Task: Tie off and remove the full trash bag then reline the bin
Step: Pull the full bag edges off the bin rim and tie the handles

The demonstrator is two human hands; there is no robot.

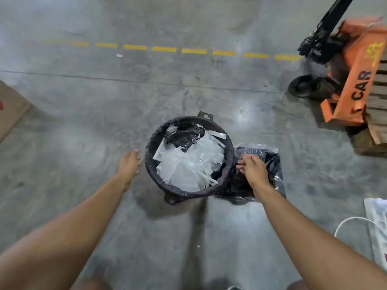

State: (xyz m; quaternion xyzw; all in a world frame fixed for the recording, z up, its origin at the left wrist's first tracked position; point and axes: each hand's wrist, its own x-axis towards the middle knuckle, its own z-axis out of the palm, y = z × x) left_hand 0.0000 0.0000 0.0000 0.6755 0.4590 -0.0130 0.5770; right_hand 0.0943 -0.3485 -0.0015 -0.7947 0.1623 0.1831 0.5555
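A round bin (pixel 189 192) stands on the concrete floor, lined with a black trash bag (pixel 150 143) whose edge is folded over the rim. Inside lie clear plastic sheets, white scraps and a crumpled black piece (pixel 182 135). A spare black bag (pixel 270 162) lies flat on the floor just right of the bin. My left hand (pixel 128 164) hovers left of the rim, fingers loosely extended, holding nothing. My right hand (pixel 252 168) is at the rim's right side, over the spare bag, fingers curled downward; whether it grips the rim or the bag is unclear.
An orange pallet jack (pixel 354 84) with a wooden pallet (pixel 377 114) stands at the right. Flat cardboard (pixel 10 105) lies at the left edge. A white bag with a cord (pixel 377 225) lies at the lower right. A dashed yellow line (pixel 165 49) crosses the floor beyond the bin.
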